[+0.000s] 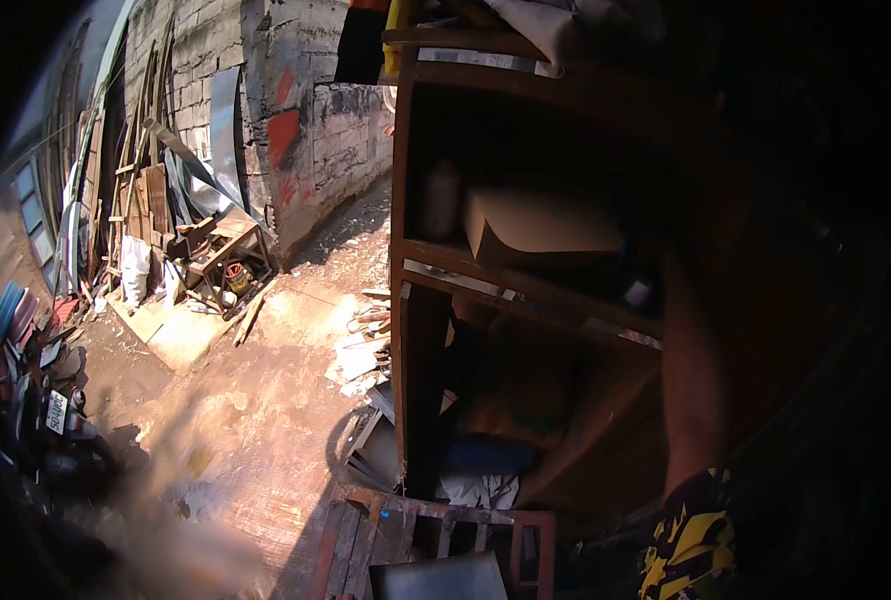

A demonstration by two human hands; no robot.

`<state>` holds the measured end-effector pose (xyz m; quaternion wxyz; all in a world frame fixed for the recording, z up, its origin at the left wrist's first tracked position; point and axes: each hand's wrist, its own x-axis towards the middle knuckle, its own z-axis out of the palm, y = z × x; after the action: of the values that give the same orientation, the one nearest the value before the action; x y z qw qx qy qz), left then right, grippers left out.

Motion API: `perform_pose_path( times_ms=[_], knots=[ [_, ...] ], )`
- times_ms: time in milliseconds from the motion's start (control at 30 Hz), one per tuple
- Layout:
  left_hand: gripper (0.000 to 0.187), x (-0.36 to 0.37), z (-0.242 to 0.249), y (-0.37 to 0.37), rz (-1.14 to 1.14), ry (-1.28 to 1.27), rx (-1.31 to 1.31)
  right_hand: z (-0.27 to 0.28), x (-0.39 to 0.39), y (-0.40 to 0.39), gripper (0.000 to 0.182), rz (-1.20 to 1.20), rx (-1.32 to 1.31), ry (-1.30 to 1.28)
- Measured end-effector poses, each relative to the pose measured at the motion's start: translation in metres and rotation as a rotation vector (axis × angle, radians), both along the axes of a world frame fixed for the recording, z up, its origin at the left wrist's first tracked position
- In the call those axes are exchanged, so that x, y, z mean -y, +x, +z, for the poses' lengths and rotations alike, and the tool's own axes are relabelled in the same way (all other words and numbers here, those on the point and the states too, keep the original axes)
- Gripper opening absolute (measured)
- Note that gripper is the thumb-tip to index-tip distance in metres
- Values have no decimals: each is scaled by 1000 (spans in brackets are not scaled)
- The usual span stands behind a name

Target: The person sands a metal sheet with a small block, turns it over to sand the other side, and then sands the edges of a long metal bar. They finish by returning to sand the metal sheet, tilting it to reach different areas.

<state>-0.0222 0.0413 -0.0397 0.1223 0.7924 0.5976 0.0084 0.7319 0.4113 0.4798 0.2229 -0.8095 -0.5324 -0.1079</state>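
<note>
My right arm (693, 390), in a black and yellow sleeve (691, 540), reaches up along the right side of a dark wooden cabinet (526, 280). At its end my right hand is lost in shadow by the upper shelf, so its fingers cannot be made out. A small pale object (638, 293) lies close to it. On that shelf sit a tan cardboard box (546, 225) and a dim bottle-like container (441, 198). Low on the left, a smeared shape that seems to be my left hand (201, 555) hangs over the ground, its fingers blurred by motion.
Below the shelf, the cabinet holds a blue item (488, 456) and crumpled white material (478, 490). A slatted wooden piece (366, 530) stands in front. Leftward are a motorcycle (56, 430), a wooden stand (231, 255), leaning planks (146, 200) and a block wall (331, 130).
</note>
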Motion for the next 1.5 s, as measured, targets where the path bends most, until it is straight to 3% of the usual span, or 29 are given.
perform_pose_path(
  times_ms=[67, 167, 400, 467, 567, 667, 700, 833, 867, 933, 967, 1033, 1067, 1100, 1167, 1267, 1367, 1400, 1500],
  knots=[
    [38, -4, 7, 0, -64, -55, -46, 0, -8, 7, 64, -18, 66, 8],
    [39, -6, 18, 9, 62, -18, 49, -5, -18, 21, 64, -4, 120, 39],
    [44, -5, 49, 7, 71, -99, 51, -3, -5, 21, 66, 31, 102, 139],
    [46, -4, 29, 7, 71, -73, 60, 3, 14, -1, 66, 15, 70, 229],
    [29, -5, 3, 10, 8, 291, 194, 9, 61, -49, 68, 67, 50, 477],
    [34, -4, 3, 14, 87, 209, 191, -10, 156, -146, 60, 254, 165, 676],
    [32, -5, 2, 15, 88, 191, 192, -22, 198, -188, 55, 289, 29, 644],
    [34, -4, -3, 13, 73, 235, 215, -137, 384, -353, 35, 368, -606, 484],
    [32, -4, -4, 13, 63, 264, 207, -169, 426, -389, 29, 352, -599, 377],
    [30, -4, -12, 12, 63, 297, 252, -267, 495, -443, 24, 341, -949, 264],
    [30, -2, -14, 13, 69, 312, 294, -324, 528, -460, 22, 275, -923, 132],
    [34, 0, -15, 9, 63, 354, 371, -400, 574, -515, 26, 144, -882, 115],
    [40, 5, -10, 7, 61, 326, 446, -418, 590, -538, 36, 152, -608, 91],
    [41, 13, -1, 7, 63, 301, 488, -436, 602, -553, 52, 159, -595, 21],
    [44, 35, 16, 7, 70, 242, 573, -456, 607, -580, 63, 88, -389, -199],
    [53, 73, 29, 12, 25, -19, 669, -481, 587, -601, 68, 171, -247, -258],
    [66, 93, 21, 20, 22, -113, 623, -501, 559, -606, 69, 70, -244, -289],
    [74, 96, 15, 19, -11, -71, 617, -506, 560, -611, 67, 115, -180, -272],
    [74, 95, 12, 16, -42, -59, 606, -537, 589, -616, 66, 405, -59, -342]
  ],
)
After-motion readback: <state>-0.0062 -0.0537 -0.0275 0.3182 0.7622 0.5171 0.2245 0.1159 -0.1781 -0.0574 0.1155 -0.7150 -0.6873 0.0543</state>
